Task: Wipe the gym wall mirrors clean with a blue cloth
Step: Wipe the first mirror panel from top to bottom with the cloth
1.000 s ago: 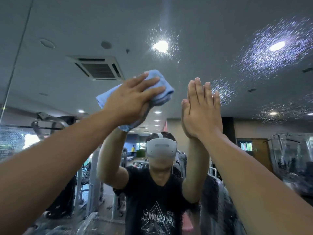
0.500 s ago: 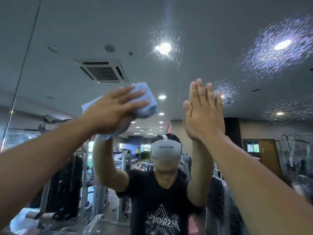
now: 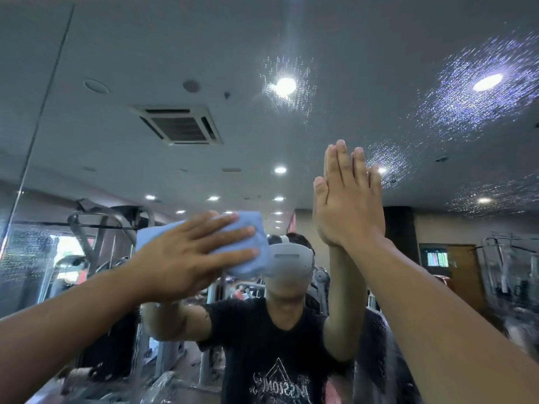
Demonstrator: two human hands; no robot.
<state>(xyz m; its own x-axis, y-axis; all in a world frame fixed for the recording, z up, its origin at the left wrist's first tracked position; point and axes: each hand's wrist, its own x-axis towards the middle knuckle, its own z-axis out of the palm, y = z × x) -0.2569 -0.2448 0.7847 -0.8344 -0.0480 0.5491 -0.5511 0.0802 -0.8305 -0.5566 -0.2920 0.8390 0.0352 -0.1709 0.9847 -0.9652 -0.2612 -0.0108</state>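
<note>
The wall mirror [image 3: 335,48] fills the whole view and reflects the gym and a person in a black shirt. My left hand [image 3: 186,255] presses a folded blue cloth [image 3: 248,246] flat against the glass at centre left, fingers straight and spread over it. My right hand [image 3: 350,199] lies flat on the mirror to the right of the cloth, fingers straight and pointing up, meeting its own reflection. Patches of fine spray droplets [image 3: 466,94] speckle the glass at upper right.
A vertical mirror seam [image 3: 38,112] runs down the left side. More droplets cover the glass at far left [image 3: 26,252]. Reflected gym machines show at lower left and at far right.
My left hand has slid the blue cloth down the glass, first leftward and then back to the right. My right hand has stayed flat on the mirror.
</note>
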